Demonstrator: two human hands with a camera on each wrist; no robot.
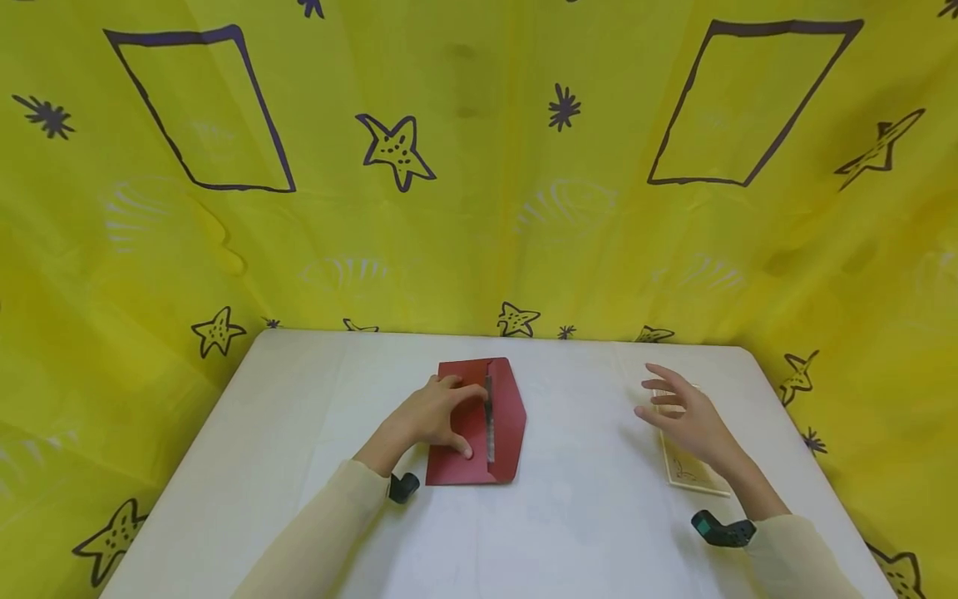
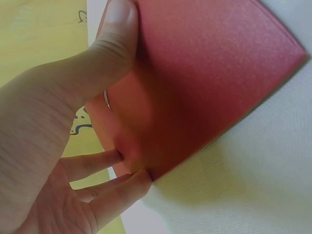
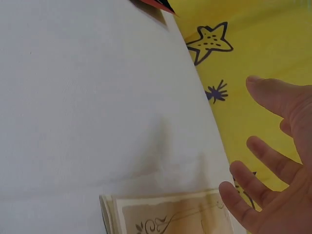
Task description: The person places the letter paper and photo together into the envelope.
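A red envelope (image 1: 458,467) lies on the white table, its pointed flap (image 1: 512,424) folded out to the right. Its mouth gapes slightly, with a grey strip showing inside. My left hand (image 1: 434,413) rests across the envelope, thumb and fingers spread and fingertips pressing its front; the left wrist view shows the thumb (image 2: 114,44) on the red paper. Above the table at the right, my right hand (image 1: 690,420) hovers with loosely spread fingers and holds nothing. Below it lies a cream card (image 1: 692,472) with a scroll design, partly hidden by the hand; layered edges show in the right wrist view.
A yellow curtain (image 1: 479,216) with starfish drawings surrounds the white table (image 1: 584,516) at the back and sides. Each wrist bears a small dark camera (image 1: 722,530).
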